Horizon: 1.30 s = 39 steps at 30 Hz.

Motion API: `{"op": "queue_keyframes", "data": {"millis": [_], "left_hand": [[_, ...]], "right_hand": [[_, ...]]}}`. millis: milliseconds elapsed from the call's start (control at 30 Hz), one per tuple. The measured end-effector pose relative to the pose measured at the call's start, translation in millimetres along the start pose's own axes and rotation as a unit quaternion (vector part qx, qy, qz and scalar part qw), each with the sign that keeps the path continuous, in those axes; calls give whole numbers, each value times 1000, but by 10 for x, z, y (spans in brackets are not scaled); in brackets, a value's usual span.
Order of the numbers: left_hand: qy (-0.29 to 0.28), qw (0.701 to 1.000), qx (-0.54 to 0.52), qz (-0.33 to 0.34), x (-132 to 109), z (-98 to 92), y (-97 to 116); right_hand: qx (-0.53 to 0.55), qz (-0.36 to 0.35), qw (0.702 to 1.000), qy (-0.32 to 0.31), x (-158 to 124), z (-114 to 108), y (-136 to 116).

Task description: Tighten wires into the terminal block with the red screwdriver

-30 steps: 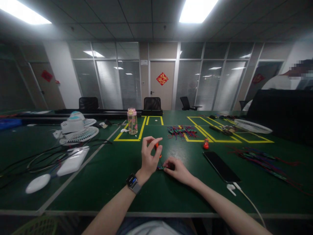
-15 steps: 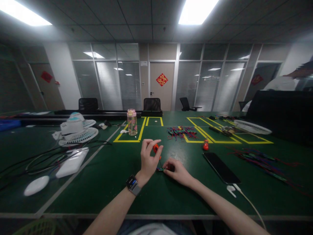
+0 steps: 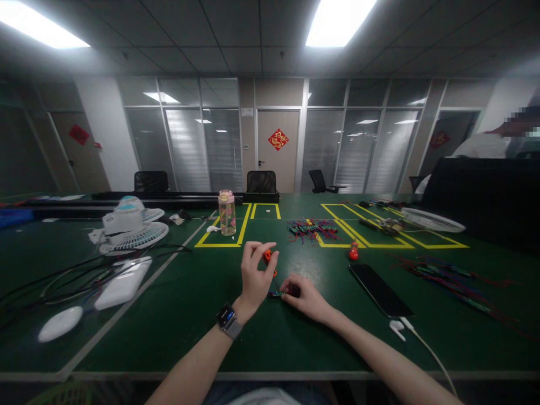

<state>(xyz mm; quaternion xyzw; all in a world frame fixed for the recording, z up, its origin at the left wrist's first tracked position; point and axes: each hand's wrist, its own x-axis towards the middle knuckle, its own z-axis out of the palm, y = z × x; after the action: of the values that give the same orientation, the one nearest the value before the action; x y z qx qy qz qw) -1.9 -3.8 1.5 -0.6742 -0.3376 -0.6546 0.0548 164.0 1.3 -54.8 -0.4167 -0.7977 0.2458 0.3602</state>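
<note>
My left hand is raised over the middle of the green table, its fingers curled around a small orange-and-black screwdriver. Its thin shaft points down towards a small circuit board, and part of the tool is hidden by my fingers. My right hand rests low on the table with thumb and fingers pinched on the right end of that board. Whether the screwdriver's tip touches the board I cannot tell. A watch is on my left wrist.
Beyond my hands lie a pile of wired boards and a pink-lidded bottle. A red gourd-shaped figure, a phone and more wired boards are to the right. A white fan and cables are left. A person sits far right.
Both hands keep nearly the same pose and grip. The whole view has shifted slightly; slightly more of the board shows beside my right fingertips.
</note>
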Motion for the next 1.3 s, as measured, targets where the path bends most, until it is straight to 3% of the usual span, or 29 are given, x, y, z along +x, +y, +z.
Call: {"op": "queue_keyframes", "data": {"millis": [200, 500, 700, 933, 1300], "left_hand": [[-34, 999, -40, -9, -13, -14, -8], [4, 1000, 1, 19, -10, 2, -8], [-28, 999, -30, -9, -33, 2, -16], [1, 1000, -2, 1, -27, 23, -34], [-11, 999, -30, -7, -16, 13, -32]], "right_hand": [[5, -4, 1000, 0, 2, 1, 9], [0, -3, 1000, -1, -3, -3, -2], [5, 0, 1000, -3, 0, 10, 32], [6, -3, 1000, -2, 7, 23, 55], [1, -8, 1000, -1, 7, 14, 49]]}}
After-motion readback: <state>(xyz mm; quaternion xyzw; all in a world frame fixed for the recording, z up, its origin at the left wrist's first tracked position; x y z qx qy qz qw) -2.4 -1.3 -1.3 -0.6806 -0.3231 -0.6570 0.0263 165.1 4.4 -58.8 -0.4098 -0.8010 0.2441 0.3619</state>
